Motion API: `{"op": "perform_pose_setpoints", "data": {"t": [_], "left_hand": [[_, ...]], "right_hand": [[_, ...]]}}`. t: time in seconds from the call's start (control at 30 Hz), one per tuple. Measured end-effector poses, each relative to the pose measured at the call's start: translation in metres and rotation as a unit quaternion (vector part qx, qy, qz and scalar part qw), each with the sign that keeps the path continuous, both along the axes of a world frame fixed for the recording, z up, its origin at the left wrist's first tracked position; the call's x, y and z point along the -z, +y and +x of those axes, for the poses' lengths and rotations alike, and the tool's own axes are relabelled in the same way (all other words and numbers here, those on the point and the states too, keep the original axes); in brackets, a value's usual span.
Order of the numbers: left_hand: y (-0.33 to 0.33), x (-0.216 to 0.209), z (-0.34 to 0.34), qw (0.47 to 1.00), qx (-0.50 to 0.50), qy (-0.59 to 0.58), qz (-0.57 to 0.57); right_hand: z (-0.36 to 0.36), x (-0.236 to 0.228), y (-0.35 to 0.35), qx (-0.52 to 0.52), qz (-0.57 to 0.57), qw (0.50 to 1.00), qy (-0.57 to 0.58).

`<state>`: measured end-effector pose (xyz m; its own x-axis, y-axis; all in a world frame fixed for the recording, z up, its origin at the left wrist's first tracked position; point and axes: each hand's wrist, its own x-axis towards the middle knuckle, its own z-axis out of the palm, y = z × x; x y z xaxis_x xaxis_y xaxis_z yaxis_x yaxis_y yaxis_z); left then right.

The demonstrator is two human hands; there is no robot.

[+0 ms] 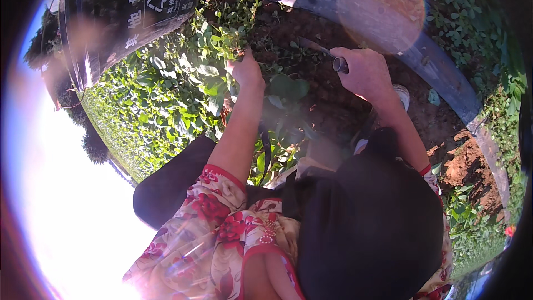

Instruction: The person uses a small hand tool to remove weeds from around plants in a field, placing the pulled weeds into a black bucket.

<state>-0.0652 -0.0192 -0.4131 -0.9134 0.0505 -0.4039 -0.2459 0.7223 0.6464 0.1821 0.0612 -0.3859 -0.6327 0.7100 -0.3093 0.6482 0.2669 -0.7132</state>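
Note:
My left hand (pixel 246 72) is closed around the stems of a clump of leafy green weeds (pixel 232 43) at the upper middle. Their lower stems and roots are partly hidden by the hand and the foliage. To the right, my right hand (pixel 363 75) wraps round the dark, round-ended handle of a bladed hand tool (pixel 340 65). From the far side of the fist a thin blade (pixel 313 45) points left toward the weeds, just above the soil. A gap separates the blade from my left hand. Whether the blade is curved or straight is hard to tell.
A large black rubbish bag (pixel 130 16) stands at the upper left. Pale curb stones (pixel 444 64) arc along the far and right side. Bare dark soil (pixel 319 89) lies between the hands, with dense low plants (pixel 161 111) to the left. A white shoe (pixel 401 98) shows below my right hand.

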Motion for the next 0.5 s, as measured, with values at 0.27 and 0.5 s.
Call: {"op": "perform_pose_setpoints", "data": {"t": [0.27,0.5], "left_hand": [[0.022,0.018,0.008,0.993,0.11,-0.025,-0.028],[0.012,0.084,-0.029,0.986,0.124,0.036,-0.104]], "right_hand": [[0.0,0.017,-0.006,0.072,0.058,0.994,0.055],[-0.048,-0.001,-0.017,-0.116,0.076,0.989,0.057]]}}
